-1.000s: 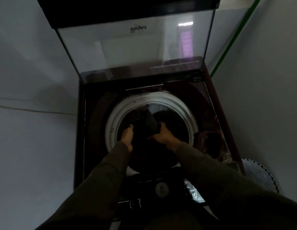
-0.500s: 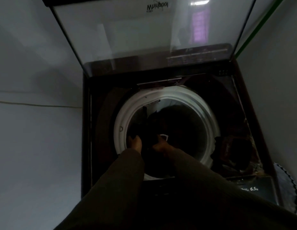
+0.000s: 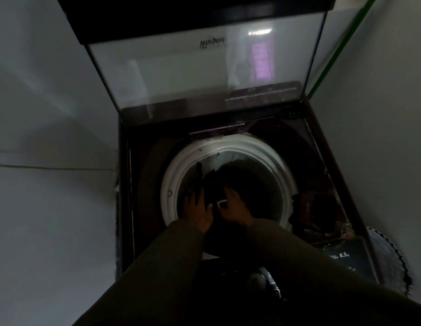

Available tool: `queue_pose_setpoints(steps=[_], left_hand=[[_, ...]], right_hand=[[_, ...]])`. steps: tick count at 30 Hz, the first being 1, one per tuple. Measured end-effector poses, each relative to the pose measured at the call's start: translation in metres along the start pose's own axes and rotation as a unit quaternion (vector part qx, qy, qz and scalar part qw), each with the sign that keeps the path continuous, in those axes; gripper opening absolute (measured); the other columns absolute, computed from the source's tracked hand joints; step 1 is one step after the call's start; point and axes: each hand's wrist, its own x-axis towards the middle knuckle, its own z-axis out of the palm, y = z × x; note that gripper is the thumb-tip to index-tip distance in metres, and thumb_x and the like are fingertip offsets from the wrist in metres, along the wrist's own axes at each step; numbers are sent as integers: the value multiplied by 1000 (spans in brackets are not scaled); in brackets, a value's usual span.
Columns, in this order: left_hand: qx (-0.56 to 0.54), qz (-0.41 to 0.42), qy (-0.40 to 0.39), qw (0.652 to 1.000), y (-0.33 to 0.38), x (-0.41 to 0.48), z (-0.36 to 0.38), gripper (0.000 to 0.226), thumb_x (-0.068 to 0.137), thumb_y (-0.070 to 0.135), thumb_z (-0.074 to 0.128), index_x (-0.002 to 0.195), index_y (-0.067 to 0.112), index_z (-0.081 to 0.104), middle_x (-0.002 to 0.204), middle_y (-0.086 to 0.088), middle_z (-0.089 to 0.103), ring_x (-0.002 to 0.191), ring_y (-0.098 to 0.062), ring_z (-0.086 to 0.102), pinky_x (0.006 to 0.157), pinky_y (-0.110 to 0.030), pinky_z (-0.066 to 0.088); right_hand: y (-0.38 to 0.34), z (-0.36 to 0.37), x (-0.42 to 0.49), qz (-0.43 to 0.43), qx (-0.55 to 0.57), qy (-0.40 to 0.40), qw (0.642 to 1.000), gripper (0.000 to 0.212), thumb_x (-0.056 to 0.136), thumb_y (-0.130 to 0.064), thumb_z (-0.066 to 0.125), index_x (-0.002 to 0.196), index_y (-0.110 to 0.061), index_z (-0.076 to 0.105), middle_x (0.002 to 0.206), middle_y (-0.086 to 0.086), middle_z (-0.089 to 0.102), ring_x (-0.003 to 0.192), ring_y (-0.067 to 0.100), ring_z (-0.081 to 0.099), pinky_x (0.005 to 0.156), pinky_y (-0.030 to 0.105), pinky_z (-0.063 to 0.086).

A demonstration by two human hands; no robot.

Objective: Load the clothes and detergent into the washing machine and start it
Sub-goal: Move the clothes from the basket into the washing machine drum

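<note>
The top-loading washing machine (image 3: 143, 208) stands with its glass lid (image 3: 181, 67) raised. Inside the white drum rim (image 3: 263, 156) lies a dark garment (image 3: 214, 182), hard to make out in the dim light. Both my hands reach into the drum. My left hand (image 3: 197, 208) lies on the garment's left side with its fingers spread. My right hand (image 3: 236, 205) has its fingers curled on the cloth beside a small white label (image 3: 221, 203). No detergent container shows.
A dial (image 3: 258, 278) on the control panel peeks out between my sleeves at the front. A stained recess (image 3: 315, 208) sits right of the drum. Walls close in on both sides, with a green pipe (image 3: 334, 50) at the back right and a grey scalloped object (image 3: 388, 260) beside the machine.
My hands have gone down from above the rim into the drum with the dark garment. The left fingers have spread, and the view has shifted over the machine.
</note>
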Motion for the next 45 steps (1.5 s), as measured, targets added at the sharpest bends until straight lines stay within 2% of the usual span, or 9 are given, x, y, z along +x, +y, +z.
queue_pose_setpoints(steps=[3, 7, 13, 21, 26, 31, 34, 38, 45], left_hand=[[80, 42, 2, 996, 16, -15, -14, 61, 100, 45, 33, 155, 20, 23, 161, -14, 21, 150, -35, 14, 119, -43, 14], [137, 108, 22, 984, 37, -31, -31, 60, 102, 47, 29, 157, 25, 16, 164, -10, 14, 151, -32, 6, 121, -47, 12], [141, 197, 64, 968, 88, -54, -46, 60, 103, 48, 28, 157, 26, 13, 165, -9, 11, 152, -30, 5, 122, -48, 10], [131, 346, 88, 925, 181, -85, -27, 59, 103, 46, 32, 156, 25, 19, 164, -15, 11, 152, -32, 2, 123, -50, 7], [123, 422, 85, 894, 229, -112, 9, 60, 102, 51, 25, 155, 23, 26, 163, -13, 15, 152, -32, 4, 121, -53, 10], [105, 447, 44, 887, 275, -146, 52, 58, 103, 48, 27, 155, 23, 25, 164, -12, 14, 152, -31, 2, 122, -52, 8], [118, 458, 16, 881, 311, -162, 81, 57, 104, 47, 27, 156, 24, 21, 165, -11, 10, 153, -29, -2, 123, -51, 4], [156, 468, -8, 870, 358, -176, 125, 56, 105, 46, 25, 156, 24, 21, 165, -10, 9, 153, -29, -4, 124, -49, 2], [134, 330, -88, 930, 393, -168, 215, 50, 105, 39, 32, 152, 21, 32, 162, -8, 21, 151, -26, 8, 122, -40, 15]], right_hand=[[2, -14, -17, -18, -91, 42, 995, 75, 94, -32, 58, 156, -16, 17, 163, 16, 5, 148, 38, 11, 119, 43, 21], [2, -40, -44, -28, -175, 79, 981, 78, 96, -40, 53, 157, -19, 9, 164, 10, -4, 149, 38, -3, 118, 49, 18], [14, -77, -93, -34, -247, 196, 948, 78, 94, -51, 45, 157, -23, 7, 164, 5, -11, 149, 32, -17, 118, 58, 13], [70, -119, -170, 32, -216, 337, 916, 73, 97, -55, 32, 157, -25, 3, 164, 4, -15, 148, 30, -21, 119, 58, 3], [121, -134, -217, 91, -165, 385, 904, 71, 98, -55, 33, 157, -24, 8, 164, 4, -10, 149, 30, -16, 119, 58, 8], [183, -135, -251, 130, -94, 435, 886, 66, 101, -50, 33, 156, -21, 13, 165, 6, -3, 151, 30, -10, 119, 56, 13], [228, -133, -265, 146, -75, 439, 883, 64, 102, -48, 34, 156, -20, 17, 165, 8, 2, 151, 31, -6, 118, 56, 17], [291, -133, -279, 171, -56, 393, 902, 64, 101, -46, 33, 156, -20, 13, 165, 8, 0, 151, 30, -7, 119, 56, 14], [408, -109, -290, 230, -36, 280, 931, 73, 96, -40, 47, 156, -19, 13, 165, 6, 4, 151, 30, -4, 117, 56, 20]])
